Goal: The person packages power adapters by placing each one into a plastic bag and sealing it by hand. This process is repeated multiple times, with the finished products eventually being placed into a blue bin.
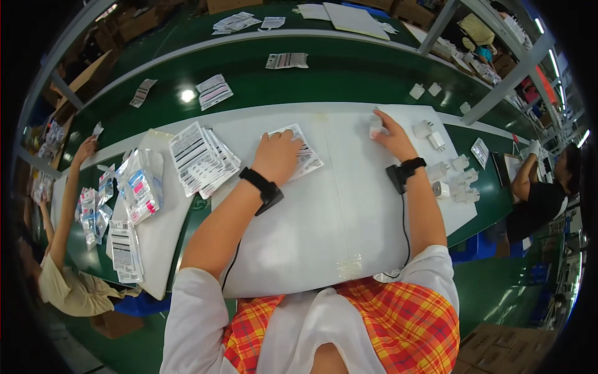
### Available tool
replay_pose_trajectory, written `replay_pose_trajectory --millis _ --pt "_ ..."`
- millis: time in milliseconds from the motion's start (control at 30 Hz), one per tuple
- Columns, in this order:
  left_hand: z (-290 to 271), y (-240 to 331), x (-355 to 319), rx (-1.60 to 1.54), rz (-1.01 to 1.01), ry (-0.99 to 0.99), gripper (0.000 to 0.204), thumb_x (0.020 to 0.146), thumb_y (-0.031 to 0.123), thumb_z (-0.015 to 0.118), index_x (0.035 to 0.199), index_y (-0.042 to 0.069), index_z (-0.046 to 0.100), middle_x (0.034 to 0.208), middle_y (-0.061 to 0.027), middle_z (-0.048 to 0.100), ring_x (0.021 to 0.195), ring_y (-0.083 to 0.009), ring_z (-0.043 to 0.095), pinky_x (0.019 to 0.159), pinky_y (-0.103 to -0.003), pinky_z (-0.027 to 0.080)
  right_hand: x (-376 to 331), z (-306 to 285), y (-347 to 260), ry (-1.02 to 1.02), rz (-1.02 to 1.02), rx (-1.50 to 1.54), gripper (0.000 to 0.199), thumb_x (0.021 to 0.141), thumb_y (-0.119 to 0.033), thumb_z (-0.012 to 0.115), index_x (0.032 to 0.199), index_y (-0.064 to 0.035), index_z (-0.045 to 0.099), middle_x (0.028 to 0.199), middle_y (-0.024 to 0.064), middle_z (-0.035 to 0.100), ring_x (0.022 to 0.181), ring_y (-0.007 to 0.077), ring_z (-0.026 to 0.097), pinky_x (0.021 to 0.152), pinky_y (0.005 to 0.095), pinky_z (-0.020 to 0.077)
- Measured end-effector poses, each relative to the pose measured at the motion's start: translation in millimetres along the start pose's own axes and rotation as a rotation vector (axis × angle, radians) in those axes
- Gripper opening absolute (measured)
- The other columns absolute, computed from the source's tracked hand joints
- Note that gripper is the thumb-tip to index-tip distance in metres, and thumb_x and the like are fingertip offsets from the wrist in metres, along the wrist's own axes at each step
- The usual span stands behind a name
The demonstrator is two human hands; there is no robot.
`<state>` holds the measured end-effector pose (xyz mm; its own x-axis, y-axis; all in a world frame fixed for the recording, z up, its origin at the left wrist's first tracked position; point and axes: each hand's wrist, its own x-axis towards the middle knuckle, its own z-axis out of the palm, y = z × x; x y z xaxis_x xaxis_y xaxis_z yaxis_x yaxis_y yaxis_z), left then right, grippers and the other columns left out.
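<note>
Your left hand (278, 154) lies palm down over a printed pouch (308, 159), fingers slightly bent. The pouch lies at a slant on the white mat (299, 237), in front of you and toward its far side; the hand's weight probably stops it sliding. You can't tell from here whether those fingers pinch it or just press, as the hand covers them. Your right hand (393, 134) is narrowed around a white plug (376, 126) near the mat's far edge, with thumb and fingers about its body, a grip that seems suited to a small, hard block.

The fanned stack of pouches (202, 159) sits just left of your left forearm, overlapped so that edges show, which likely makes single ones easier to lift. The loose plugs (466, 177) stand right of your right forearm, on the white sheet over the green counter (492, 209). Pouches on one side and plugs on the other probably give each hand its own supply and leave the middle free.
</note>
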<state>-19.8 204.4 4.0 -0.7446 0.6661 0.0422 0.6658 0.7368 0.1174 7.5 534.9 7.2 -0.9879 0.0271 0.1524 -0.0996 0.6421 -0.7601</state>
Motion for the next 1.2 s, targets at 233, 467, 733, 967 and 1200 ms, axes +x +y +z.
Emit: replay_pose_trajectory --millis 233,467,733,967,1200 --pt "20.8 -18.4 -11.2 -0.301 0.154 0.102 0.051 0.080 0.003 0.052 0.131 0.004 0.049 0.141 -0.0158 0.043 0.132 -0.0347 0.037 0.106 -0.053 0.034 23.4 66.0 -104.7 0.068 0.239 0.520 0.059 0.081 -0.008 0.066 0.136 -0.0127 0.043 0.112 0.0085 0.055 0.094 0.0170 0.058 0.080 0.0294 0.0510" --pt "25.7 -14.2 -5.8 -0.249 0.122 0.070 0.051 0.085 0.005 0.047 0.136 0.004 0.045 0.147 -0.0160 0.037 0.138 -0.0351 0.030 0.109 -0.052 0.030 4.6 117.1 -104.8 -0.017 -0.129 -0.060 0.046 0.073 -0.010 0.072 0.113 -0.0012 0.050 0.107 0.0163 0.055 0.090 0.0322 0.057 0.080 0.0349 0.0486" --pt "18.0 -19.9 -10.9 -0.589 -0.002 -0.012 0.053 0.090 0.018 0.045 0.141 0.006 0.038 0.149 -0.0142 0.035 0.140 -0.0327 0.028 0.112 -0.050 0.024 -48.0 113.3 -135.1 -0.236 -0.393 -0.330 0.059 0.065 -0.010 0.080 0.116 -0.0036 0.050 0.107 0.0155 0.054 0.097 0.0307 0.053 0.079 0.0333 0.0482" --pt "1.9 9.3 -26.5 -0.234 -0.113 0.174 0.053 0.086 0.009 0.056 0.137 0.004 0.044 0.145 -0.0186 0.039 0.138 -0.0305 0.032 0.110 -0.048 0.031 -28.1 127.2 -123.6 -0.166 -0.149 -0.130 0.052 0.071 -0.006 0.074 0.118 -0.0021 0.052 0.110 0.0148 0.051 0.102 0.0300 0.052 0.084 0.0357 0.0479" --pt "-7.7 -28.9 -10.6 -0.450 -0.042 0.223 0.054 0.076 0.004 0.062 0.129 0.003 0.053 0.133 -0.0204 0.051 0.116 -0.0371 0.053 0.096 -0.038 0.045 -10.2 91.4 -122.8 -0.376 -0.133 0.066 0.050 0.072 0.005 0.067 0.118 -0.0076 0.055 0.113 0.0109 0.053 0.100 0.0269 0.055 0.085 0.0327 0.0472"
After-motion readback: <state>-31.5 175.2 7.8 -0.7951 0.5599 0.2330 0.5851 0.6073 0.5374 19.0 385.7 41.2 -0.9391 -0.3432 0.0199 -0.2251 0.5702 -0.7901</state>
